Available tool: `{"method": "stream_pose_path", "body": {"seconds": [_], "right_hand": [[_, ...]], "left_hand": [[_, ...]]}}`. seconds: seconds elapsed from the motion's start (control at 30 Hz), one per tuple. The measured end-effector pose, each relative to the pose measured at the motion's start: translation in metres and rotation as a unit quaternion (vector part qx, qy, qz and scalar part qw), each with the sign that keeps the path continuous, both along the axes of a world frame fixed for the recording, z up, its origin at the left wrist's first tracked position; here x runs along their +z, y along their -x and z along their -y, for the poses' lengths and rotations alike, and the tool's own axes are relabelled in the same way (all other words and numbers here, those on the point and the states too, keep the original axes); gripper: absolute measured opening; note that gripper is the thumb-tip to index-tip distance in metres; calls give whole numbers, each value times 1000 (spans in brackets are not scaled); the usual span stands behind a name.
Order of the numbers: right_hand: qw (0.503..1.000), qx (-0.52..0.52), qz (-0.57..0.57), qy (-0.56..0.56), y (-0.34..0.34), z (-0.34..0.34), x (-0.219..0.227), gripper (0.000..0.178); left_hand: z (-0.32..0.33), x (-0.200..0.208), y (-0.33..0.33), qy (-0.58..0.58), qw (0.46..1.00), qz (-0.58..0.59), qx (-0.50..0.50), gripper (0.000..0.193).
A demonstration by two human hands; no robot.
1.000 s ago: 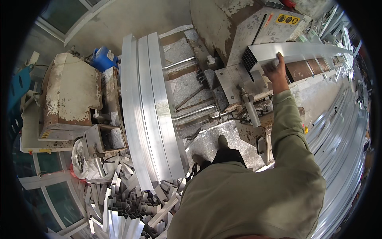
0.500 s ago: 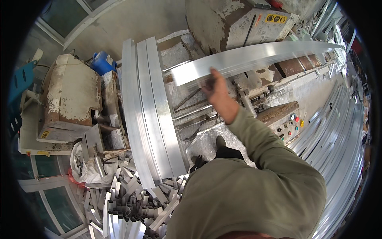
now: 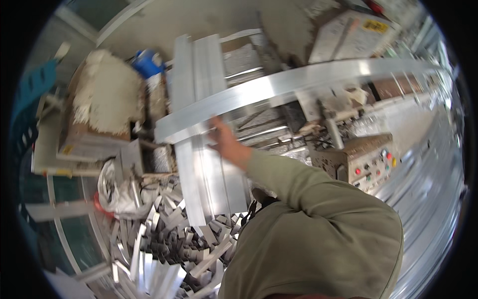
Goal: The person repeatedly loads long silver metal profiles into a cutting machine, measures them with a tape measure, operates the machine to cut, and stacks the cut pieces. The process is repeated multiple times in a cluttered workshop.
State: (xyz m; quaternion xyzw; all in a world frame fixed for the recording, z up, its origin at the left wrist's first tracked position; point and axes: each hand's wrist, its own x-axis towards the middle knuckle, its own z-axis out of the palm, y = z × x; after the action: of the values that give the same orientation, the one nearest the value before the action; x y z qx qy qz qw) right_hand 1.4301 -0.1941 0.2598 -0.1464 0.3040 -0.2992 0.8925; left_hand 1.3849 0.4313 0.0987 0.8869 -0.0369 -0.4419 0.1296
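Observation:
My right hand [image 3: 229,147] holds a long silvery aluminium profile [image 3: 279,83] near its left end, gripping the near edge; some of the fingers are hard to make out. The bar stretches far to the right, and its left end lies across over several wide aluminium profiles [image 3: 203,174] set side by side. Those run from the back of the machine toward the scrap pile. Only my right arm, in a green sleeve, shows; my left hand is out of sight.
Worn machine housings stand at the left [image 3: 102,94] and back right. A control box [image 3: 356,162] with coloured buttons sits right of my arm. Cut offcuts [image 3: 184,249] heap at the lower left, beside a white sack [image 3: 117,192]. Long bars [image 3: 423,199] lie at the right.
My right hand has moved left and nearer with the long profile. Its left end now crosses above the side-by-side profiles, where before it ended to their right. The whole view has shifted slightly.

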Motion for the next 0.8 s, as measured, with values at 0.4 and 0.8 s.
{"method": "stream_pose_path", "body": {"seconds": [0.4, 0.8], "right_hand": [[980, -194, -32, -31, 185, 121, 0, 39], [995, -45, 90, -9, -10, 33, 54, 30]], "left_hand": [[16, 23, 56, 176, 982, 23, 63, 54], [360, 269, -171, 404, 710, 473, -331, 73]]}}
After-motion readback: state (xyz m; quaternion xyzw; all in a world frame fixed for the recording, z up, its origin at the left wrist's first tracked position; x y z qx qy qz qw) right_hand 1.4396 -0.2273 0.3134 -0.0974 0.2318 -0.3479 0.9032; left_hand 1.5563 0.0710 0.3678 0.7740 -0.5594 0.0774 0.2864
